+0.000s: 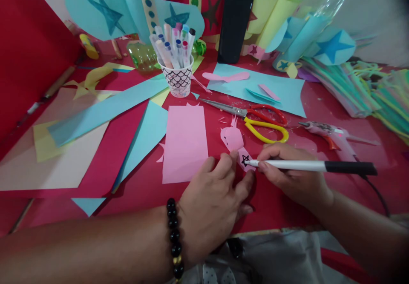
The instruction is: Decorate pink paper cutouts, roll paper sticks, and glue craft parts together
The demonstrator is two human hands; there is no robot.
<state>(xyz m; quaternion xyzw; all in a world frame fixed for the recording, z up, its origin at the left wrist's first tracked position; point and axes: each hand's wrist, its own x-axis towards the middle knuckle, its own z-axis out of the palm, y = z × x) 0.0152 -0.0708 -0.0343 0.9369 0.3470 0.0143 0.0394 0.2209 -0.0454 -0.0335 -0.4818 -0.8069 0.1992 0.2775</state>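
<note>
A black-and-white marker (297,165) is gripped in my right hand (295,177), its tip touching a small pink paper cutout (234,139). On the lower end of that cutout is a black outlined star. My left hand (214,194), with a beaded bracelet at the wrist, lies over the table, fingers bent and spread, fingertips pressing the cutout's edges against the red surface. A pink paper rectangle (185,143) lies flat just beyond my left hand. Scissors (255,118) with red and yellow handles rest open beyond the cutout.
A paper cup (177,81) of markers stands at the back. To the right lies a glue gun (335,135) with a cord. Coloured paper strips (108,105) cover the left side. A black phone (235,24) leans upright among decorated bottles. Pipe cleaners (348,88) are heaped at right.
</note>
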